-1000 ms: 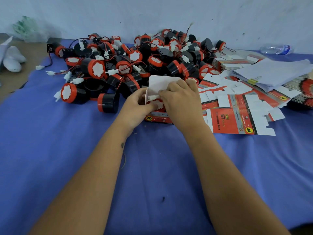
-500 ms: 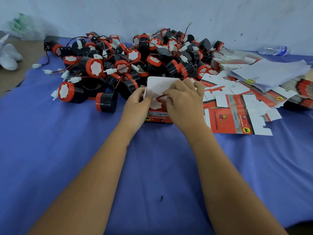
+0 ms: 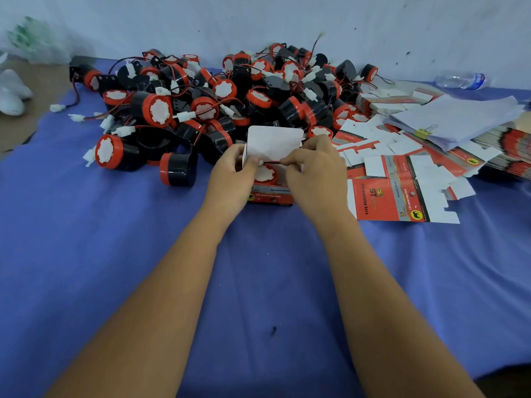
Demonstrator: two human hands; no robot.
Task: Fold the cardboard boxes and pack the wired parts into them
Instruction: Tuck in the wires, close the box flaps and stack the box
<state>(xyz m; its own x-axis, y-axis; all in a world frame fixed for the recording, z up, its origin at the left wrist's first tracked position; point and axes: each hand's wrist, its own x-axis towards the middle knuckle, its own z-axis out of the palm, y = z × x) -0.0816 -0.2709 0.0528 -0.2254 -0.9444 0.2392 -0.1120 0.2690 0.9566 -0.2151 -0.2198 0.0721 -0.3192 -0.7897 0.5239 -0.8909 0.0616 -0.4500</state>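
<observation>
A small red cardboard box (image 3: 271, 196) stands on the blue cloth in front of me, its white lid flap (image 3: 274, 143) raised. A red-and-black wired part (image 3: 267, 174) sits inside it, its white face showing. My left hand (image 3: 231, 179) grips the box's left side and flap. My right hand (image 3: 314, 175) pinches the part's thin wire at the box's right edge. Behind the box lies a big pile of red-and-black wired parts (image 3: 218, 101).
Flat unfolded red-and-white boxes (image 3: 402, 196) lie to the right, with a clipped stack of papers (image 3: 457, 116) and more box stacks behind them. A plastic bottle (image 3: 459, 80) lies by the wall. One loose part (image 3: 178, 169) stands left of my hands.
The lid flap has swung up and the part inside now shows. My right hand has moved off the flap to the box's right edge and pinches the wire.
</observation>
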